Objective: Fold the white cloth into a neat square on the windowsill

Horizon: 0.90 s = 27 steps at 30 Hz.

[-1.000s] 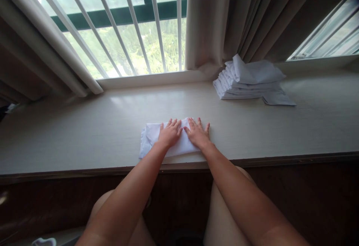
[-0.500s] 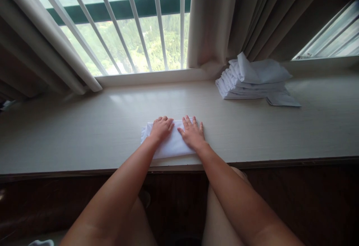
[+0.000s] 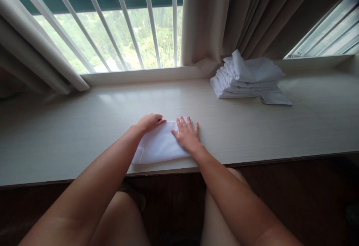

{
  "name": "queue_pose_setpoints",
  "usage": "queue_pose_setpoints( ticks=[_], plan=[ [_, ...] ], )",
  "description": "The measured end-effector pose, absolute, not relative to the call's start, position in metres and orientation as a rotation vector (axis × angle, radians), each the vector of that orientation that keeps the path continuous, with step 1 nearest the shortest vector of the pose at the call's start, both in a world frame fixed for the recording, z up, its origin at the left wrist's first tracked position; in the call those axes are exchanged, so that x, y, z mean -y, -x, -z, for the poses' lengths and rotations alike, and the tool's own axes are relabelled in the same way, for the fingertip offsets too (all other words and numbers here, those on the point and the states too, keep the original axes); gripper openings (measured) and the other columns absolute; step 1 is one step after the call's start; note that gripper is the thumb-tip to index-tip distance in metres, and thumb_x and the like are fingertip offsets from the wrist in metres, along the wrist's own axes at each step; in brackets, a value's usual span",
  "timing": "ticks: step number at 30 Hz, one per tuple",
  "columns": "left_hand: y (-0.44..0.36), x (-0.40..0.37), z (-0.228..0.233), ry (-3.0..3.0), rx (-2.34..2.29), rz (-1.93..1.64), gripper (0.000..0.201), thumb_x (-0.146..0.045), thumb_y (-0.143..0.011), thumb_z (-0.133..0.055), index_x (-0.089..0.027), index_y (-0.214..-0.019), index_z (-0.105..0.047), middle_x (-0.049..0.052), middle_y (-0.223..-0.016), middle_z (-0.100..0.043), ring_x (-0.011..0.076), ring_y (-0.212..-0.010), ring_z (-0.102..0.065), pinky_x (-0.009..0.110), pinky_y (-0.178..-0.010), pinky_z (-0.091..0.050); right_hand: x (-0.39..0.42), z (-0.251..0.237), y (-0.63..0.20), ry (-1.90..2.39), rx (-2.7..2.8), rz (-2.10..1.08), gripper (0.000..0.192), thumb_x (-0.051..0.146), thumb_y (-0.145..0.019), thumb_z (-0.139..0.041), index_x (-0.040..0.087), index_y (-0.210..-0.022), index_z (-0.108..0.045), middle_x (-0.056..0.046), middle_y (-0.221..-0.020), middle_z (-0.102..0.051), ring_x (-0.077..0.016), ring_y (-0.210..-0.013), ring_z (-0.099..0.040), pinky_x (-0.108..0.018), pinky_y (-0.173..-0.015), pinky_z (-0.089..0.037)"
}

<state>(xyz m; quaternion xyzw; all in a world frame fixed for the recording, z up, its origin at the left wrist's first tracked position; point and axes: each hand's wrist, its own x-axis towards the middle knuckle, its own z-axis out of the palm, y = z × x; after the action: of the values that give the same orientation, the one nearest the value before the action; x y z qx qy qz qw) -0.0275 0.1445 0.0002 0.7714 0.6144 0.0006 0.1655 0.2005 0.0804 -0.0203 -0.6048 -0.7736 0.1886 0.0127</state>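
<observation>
Both hands are on one folded white cloth [image 3: 159,147] that lies flat at the near edge of the pale bench [image 3: 84,126] under the window. The right hand [image 3: 187,137] is spread open, palm down, fingers straight and slightly fanned, pressing on the right end of the cloth with the fingertips reaching just past its far edge. The left hand [image 3: 150,122] is curled, fingers bent in over the cloth's far left corner; it touches the fabric there, but whether it's actually pinching a fold or just resting on it can't be made out from this angle.

The cloth is a longish rectangle, and its long axis runs left to right along the bench's front edge, with the left end angled slightly toward the person. Its near edge sits just inside the bench's front lip.

Count-wise: one cloth under the hands, and one stack of folded white cloths [image 3: 246,79] well off to the right and farther back from it, against the base of the beige curtain [image 3: 224,18]. The stack has several layers, too tight to count exactly, plus one smaller flat piece [image 3: 276,97] sticking out at its right foot.
</observation>
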Motion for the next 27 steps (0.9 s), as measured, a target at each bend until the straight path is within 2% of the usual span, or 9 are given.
queue_pose_setpoints(
  ticks=[4, 9, 14, 16, 18, 19, 22, 24, 27],
  plan=[
    [0.046, -0.136, 0.004, -2.186, -1.789, 0.06, 0.05, -0.063, -0.095, -0.047, -0.025, -0.069, -0.066, 0.007, -0.08, -0.072, 0.021, -0.076, -0.063, 0.029, -0.072, -0.038, -0.08, 0.02, -0.201, 1.879, 2.419, -0.588, 0.075, 0.065, -0.105, -0.022, 0.028, -0.17, -0.013, -0.001, -0.176, -0.001, -0.0309, -0.165, 0.002, -0.07, -0.129, 0.0],
    [0.06, -0.134, 0.007, -2.162, -1.891, 0.083, 0.052, -0.064, -0.096, -0.042, -0.026, -0.072, -0.068, 0.008, -0.089, -0.075, 0.0227, -0.089, -0.067, 0.028, -0.077, -0.04, -0.08, 0.019, -0.201, 1.871, 2.413, -0.606, 0.075, 0.064, -0.105, -0.023, 0.028, -0.17, -0.013, 0.0, -0.176, -0.001, -0.0305, -0.165, 0.003, -0.07, -0.129, 0.002],
    [0.08, -0.132, -0.011, -2.006, -2.185, 0.115, 0.047, -0.061, -0.094, -0.049, -0.024, -0.074, -0.071, 0.01, -0.089, -0.074, 0.026, -0.086, -0.067, 0.031, -0.075, -0.043, -0.08, 0.02, -0.202, 1.862, 2.412, -0.604, 0.075, 0.064, -0.105, -0.022, 0.027, -0.17, -0.013, 0.0, -0.176, -0.001, -0.03, -0.165, 0.004, -0.071, -0.129, 0.001],
    [0.079, -0.118, -0.025, -1.945, -2.345, 0.084, 0.047, -0.058, -0.097, -0.043, -0.023, -0.086, -0.073, 0.012, -0.094, -0.074, 0.0286, -0.088, -0.067, 0.034, -0.078, -0.046, -0.08, 0.021, -0.202, 1.857, 2.412, -0.595, 0.075, 0.064, -0.105, -0.022, 0.027, -0.17, -0.014, 0.0, -0.176, -0.001, -0.03, -0.165, 0.004, -0.071, -0.129, 0.001],
    [0.067, -0.097, -0.036, -1.969, -2.463, -0.035, 0.049, -0.053, -0.102, -0.035, -0.022, -0.101, -0.073, 0.014, -0.105, -0.073, 0.0304, -0.098, -0.066, 0.038, -0.084, -0.049, -0.08, 0.022, -0.201, 1.856, 2.404, -0.588, 0.075, 0.064, -0.105, -0.022, 0.027, -0.17, -0.015, 0.0, -0.176, -0.002, -0.0305, -0.165, 0.003, -0.071, -0.128, 0.001],
    [0.058, -0.085, -0.039, -2.063, -2.459, -0.165, 0.045, -0.05, -0.102, -0.037, -0.023, -0.105, -0.072, 0.014, -0.111, -0.072, 0.0304, -0.105, -0.065, 0.039, -0.089, -0.051, -0.08, 0.022, -0.201, 1.856, 2.402, -0.587, 0.074, 0.063, -0.105, -0.023, 0.027, -0.17, -0.015, 0.0, -0.176, -0.002, -0.0309, -0.165, 0.003, -0.071, -0.128, 0.001],
    [0.033, -0.049, -0.03, -2.371, -2.018, -0.306, 0.042, -0.045, -0.104, -0.038, -0.027, -0.118, -0.073, 0.008, -0.132, -0.069, 0.0252, -0.126, -0.06, 0.038, -0.111, -0.046, -0.079, 0.023, -0.2, 1.853, 2.397, -0.576, 0.074, 0.063, -0.105, -0.023, 0.027, -0.169, -0.016, -0.001, -0.176, -0.003, -0.031, -0.165, 0.002, -0.071, -0.128, 0.001],
    [0.027, -0.032, -0.014, -2.347, -1.876, -0.192, 0.048, -0.047, -0.105, -0.035, -0.031, -0.14, -0.064, 0.004, -0.152, -0.059, 0.0253, -0.144, -0.049, 0.042, -0.124, -0.036, -0.079, 0.023, -0.201, 1.856, 2.398, -0.569, 0.074, 0.064, -0.105, -0.022, 0.027, -0.17, -0.015, -0.002, -0.176, -0.003, -0.0305, -0.165, 0.002, -0.072, -0.128, 0.001],
    [0.037, -0.021, 0.01, -2.139, -1.955, -0.094, 0.059, -0.05, -0.107, -0.026, -0.033, -0.162, -0.038, 0.001, -0.171, -0.034, 0.0258, -0.161, -0.026, 0.053, -0.132, -0.021, -0.079, 0.023, -0.204, 1.862, 2.411, -0.557, 0.075, 0.064, -0.105, -0.02, 0.027, -0.17, -0.013, -0.001, -0.176, -0.003, -0.0305, -0.165, 0.004, -0.073, -0.127, 0.004]
  ],
)
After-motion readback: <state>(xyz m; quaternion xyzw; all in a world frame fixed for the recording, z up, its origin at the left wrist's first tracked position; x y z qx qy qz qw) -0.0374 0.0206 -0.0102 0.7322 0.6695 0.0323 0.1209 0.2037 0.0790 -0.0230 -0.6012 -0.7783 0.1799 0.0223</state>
